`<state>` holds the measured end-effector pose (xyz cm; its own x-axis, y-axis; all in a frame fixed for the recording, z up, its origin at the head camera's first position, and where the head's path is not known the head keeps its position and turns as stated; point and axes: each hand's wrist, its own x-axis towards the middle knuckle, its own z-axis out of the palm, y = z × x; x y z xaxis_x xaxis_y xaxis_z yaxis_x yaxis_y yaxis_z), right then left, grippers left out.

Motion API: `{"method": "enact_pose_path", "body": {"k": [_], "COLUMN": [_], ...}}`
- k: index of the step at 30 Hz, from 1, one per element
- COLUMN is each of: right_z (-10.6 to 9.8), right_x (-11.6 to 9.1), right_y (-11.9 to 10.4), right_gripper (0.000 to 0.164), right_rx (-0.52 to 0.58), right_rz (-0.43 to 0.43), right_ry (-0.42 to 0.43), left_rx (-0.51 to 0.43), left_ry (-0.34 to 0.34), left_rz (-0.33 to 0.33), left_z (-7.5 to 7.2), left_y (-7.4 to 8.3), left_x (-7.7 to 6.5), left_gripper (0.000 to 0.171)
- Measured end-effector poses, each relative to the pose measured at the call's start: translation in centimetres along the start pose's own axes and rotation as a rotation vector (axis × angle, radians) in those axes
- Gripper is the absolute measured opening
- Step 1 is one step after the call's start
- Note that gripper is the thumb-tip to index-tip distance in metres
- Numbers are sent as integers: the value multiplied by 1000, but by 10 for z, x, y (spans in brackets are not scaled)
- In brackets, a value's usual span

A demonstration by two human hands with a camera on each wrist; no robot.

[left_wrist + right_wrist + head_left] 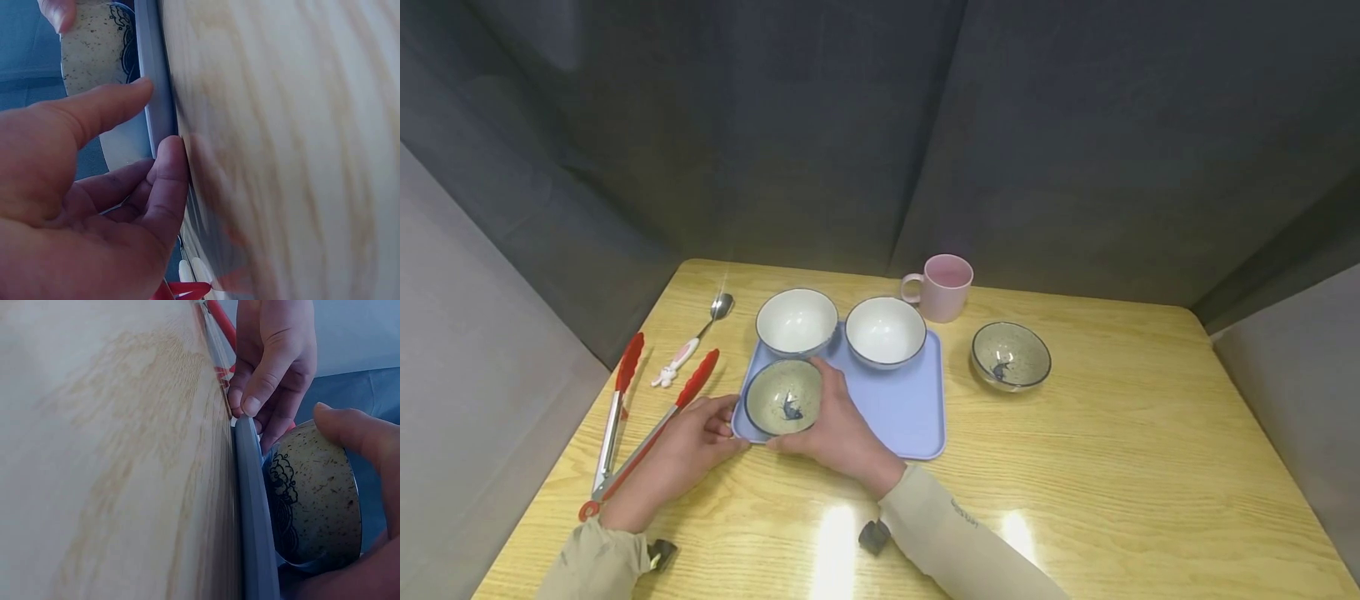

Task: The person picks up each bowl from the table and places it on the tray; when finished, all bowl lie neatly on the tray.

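At the near left corner of the blue tray (898, 417), my left hand (688, 450) pinches the rim, thumb on top and fingertips bent in against the edge, with only the tray's thickness between them; just beside it my right hand (842, 425) is curved round a speckled bowl (775, 396), thumb on the near side and fingers on the far side, spread as wide as the bowl and touching its wall. That bowl sits upright on the near left part of the tray, a dark blue figure showing inside it and dark line-work on its outer wall; behind it, at the tray's far left corner, stands a left white bowl (796, 321), and to the right of that, along the far edge, a right white bowl (885, 331); both are upright with dark rims.

Off the tray, beyond the right white bowl, a pink mug (947, 296) stands with its handle toward my left; a second speckled bowl (1015, 354) rests upright on the wooden table (1135, 450), to the right of the tray and apart from it. To my left lie red-tipped tongs (697, 379), arms spread, partly behind my left hand; near them is a spoon (681, 356) with a white rabbit-shaped handle end; a dark curtain (790, 150) hangs behind the table.
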<state>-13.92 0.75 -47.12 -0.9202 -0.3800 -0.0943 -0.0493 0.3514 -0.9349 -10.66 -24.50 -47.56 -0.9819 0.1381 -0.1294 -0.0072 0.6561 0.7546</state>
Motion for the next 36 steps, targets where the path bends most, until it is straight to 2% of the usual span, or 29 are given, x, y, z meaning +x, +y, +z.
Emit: {"method": "enact_pose_path", "body": {"k": [15,27,36], "right_z": [-4,-24,-29], "right_x": [-3,-10,-19], "right_y": [-3,-10,-10], "right_gripper": [139,138,133], "right_rx": [-84,-120,-123], "right_rz": [-54,-23,-29], "right_ry": [20,26,21], "left_rx": [-8,-1,-4], "left_ry": [-1,-4,0], "left_rz": [-3,-1,5], "left_z": [0,-1,0], "left_y": [0,1,1], "left_x": [0,-1,-1], "left_gripper": [69,72,72]}}
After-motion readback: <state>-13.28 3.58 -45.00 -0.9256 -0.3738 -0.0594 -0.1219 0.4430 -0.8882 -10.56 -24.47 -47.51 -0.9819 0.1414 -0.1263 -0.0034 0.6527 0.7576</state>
